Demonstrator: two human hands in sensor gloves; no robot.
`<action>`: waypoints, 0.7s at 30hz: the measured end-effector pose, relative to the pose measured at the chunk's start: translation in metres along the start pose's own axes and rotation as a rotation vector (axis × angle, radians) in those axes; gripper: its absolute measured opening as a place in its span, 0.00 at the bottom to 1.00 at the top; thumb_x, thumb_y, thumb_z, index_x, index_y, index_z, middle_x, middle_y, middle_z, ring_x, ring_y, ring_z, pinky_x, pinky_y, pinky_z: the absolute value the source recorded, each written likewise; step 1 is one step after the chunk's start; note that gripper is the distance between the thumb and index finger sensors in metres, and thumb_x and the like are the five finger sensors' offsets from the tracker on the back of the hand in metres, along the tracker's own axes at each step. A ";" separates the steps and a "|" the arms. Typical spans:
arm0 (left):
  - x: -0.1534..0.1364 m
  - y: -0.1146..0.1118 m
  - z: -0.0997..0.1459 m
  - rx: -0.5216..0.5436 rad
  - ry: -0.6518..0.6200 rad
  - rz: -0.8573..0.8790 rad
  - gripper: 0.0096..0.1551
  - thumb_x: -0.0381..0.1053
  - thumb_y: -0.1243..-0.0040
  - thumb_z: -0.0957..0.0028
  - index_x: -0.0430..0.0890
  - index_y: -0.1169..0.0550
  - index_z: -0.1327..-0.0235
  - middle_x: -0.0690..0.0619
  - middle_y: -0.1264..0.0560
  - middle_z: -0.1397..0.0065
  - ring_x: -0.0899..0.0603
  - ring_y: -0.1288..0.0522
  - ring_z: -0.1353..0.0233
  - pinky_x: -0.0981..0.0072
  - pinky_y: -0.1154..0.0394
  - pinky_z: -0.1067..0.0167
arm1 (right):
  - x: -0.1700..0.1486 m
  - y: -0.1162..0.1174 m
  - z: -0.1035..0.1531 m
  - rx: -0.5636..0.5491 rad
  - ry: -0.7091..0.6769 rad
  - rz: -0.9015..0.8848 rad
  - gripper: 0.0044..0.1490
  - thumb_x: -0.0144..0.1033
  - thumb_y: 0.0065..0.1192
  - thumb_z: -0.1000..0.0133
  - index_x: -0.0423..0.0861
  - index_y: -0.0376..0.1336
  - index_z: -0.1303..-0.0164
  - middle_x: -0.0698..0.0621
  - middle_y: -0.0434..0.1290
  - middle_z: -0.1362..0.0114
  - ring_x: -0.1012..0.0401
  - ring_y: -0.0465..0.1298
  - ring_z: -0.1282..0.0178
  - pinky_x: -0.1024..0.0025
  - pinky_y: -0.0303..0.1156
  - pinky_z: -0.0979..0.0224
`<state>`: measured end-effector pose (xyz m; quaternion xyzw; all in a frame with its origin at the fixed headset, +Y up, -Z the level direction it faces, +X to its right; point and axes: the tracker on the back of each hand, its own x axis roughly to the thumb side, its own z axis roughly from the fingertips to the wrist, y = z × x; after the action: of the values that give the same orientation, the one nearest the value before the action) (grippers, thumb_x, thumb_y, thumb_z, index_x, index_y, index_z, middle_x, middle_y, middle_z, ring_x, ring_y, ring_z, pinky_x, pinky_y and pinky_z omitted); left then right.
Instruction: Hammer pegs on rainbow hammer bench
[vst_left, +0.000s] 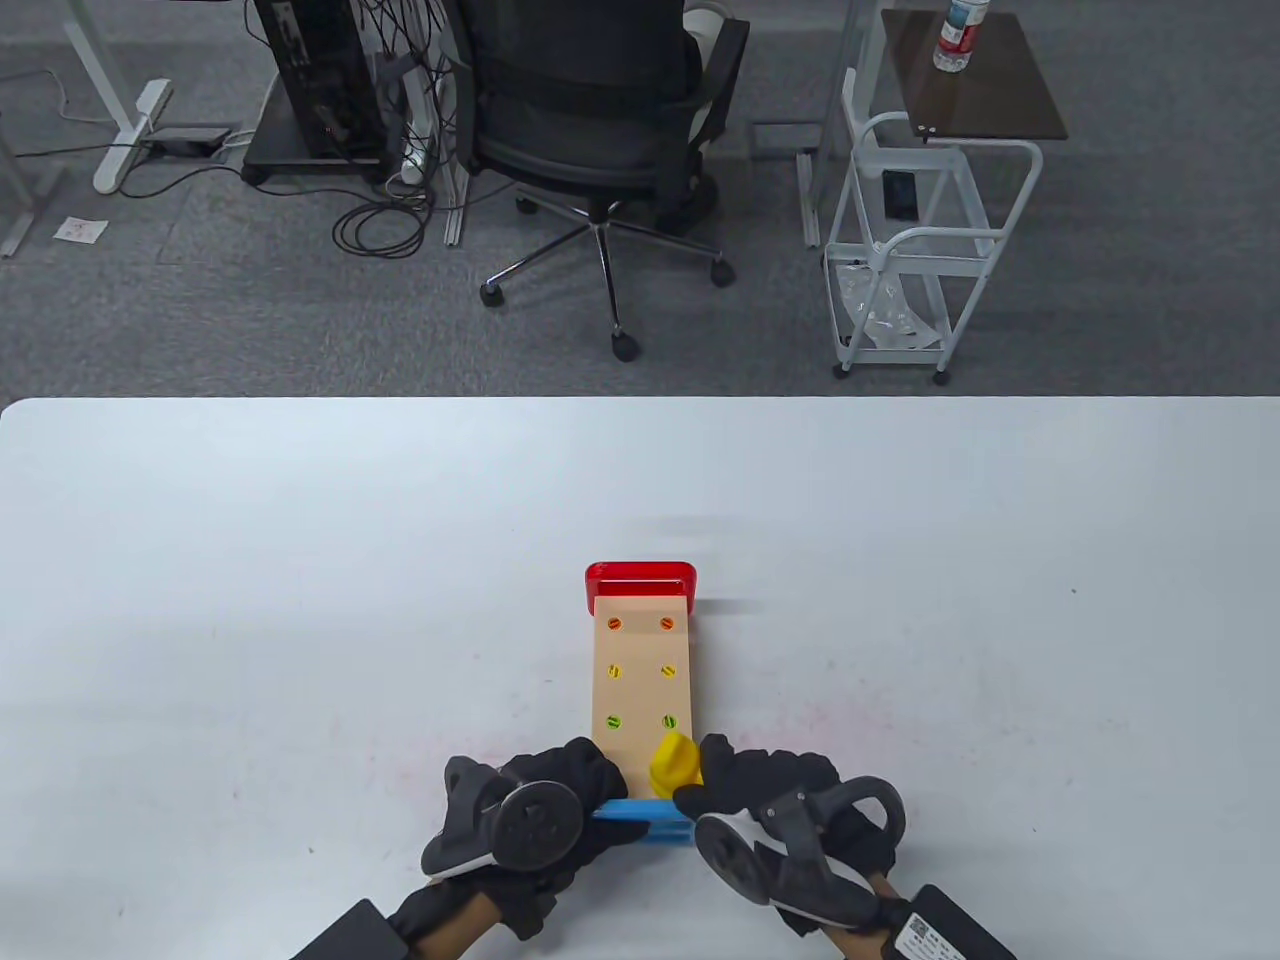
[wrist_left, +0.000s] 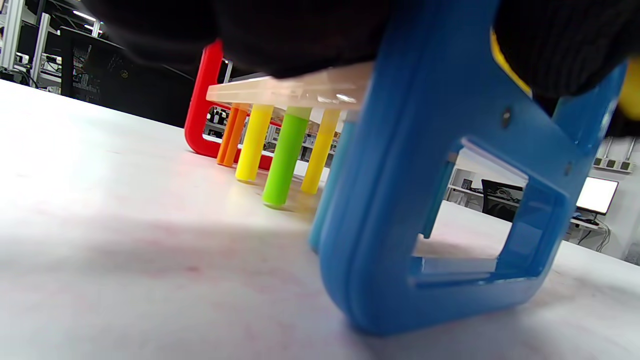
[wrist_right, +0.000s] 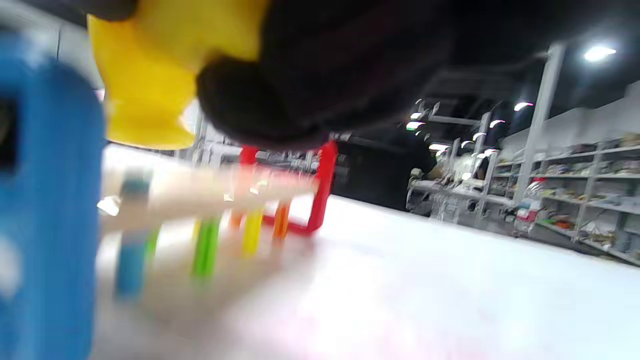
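Black-gloved, the left hand (vst_left: 530, 800) presses on the near-left end of the hammer bench (vst_left: 641, 668), which stands mid-table (vst_left: 250, 600), pegs (wrist_left: 285, 160) pushed down through it. Just right, the right hand (vst_left: 780, 810) grips the yellow hammer (vst_left: 675, 763) over the blue end frame (wrist_left: 430, 200).
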<state>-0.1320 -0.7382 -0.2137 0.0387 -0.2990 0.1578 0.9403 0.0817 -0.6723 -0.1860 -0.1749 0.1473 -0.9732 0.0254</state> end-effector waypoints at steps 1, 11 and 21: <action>0.000 0.000 0.000 0.000 -0.001 -0.001 0.19 0.70 0.34 0.52 0.57 0.18 0.61 0.56 0.21 0.55 0.52 0.19 0.65 0.52 0.18 0.62 | -0.006 -0.018 -0.005 -0.071 0.020 -0.041 0.41 0.65 0.42 0.48 0.51 0.70 0.37 0.55 0.84 0.60 0.61 0.83 0.76 0.66 0.82 0.66; 0.000 0.000 0.000 -0.003 0.004 0.000 0.19 0.70 0.34 0.52 0.57 0.18 0.61 0.56 0.21 0.55 0.52 0.19 0.64 0.52 0.18 0.62 | -0.020 -0.039 -0.008 -0.149 0.075 -0.171 0.41 0.64 0.38 0.47 0.51 0.69 0.36 0.54 0.84 0.59 0.61 0.83 0.75 0.65 0.82 0.65; 0.000 0.000 0.001 -0.003 0.016 0.005 0.19 0.70 0.35 0.52 0.57 0.18 0.60 0.56 0.21 0.54 0.52 0.19 0.64 0.52 0.18 0.61 | -0.004 0.036 -0.004 0.109 -0.091 -0.095 0.41 0.62 0.35 0.48 0.52 0.69 0.37 0.54 0.84 0.60 0.60 0.83 0.76 0.64 0.82 0.66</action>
<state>-0.1320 -0.7387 -0.2128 0.0354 -0.2919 0.1598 0.9423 0.0840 -0.7053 -0.2015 -0.2240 0.0844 -0.9709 -0.0045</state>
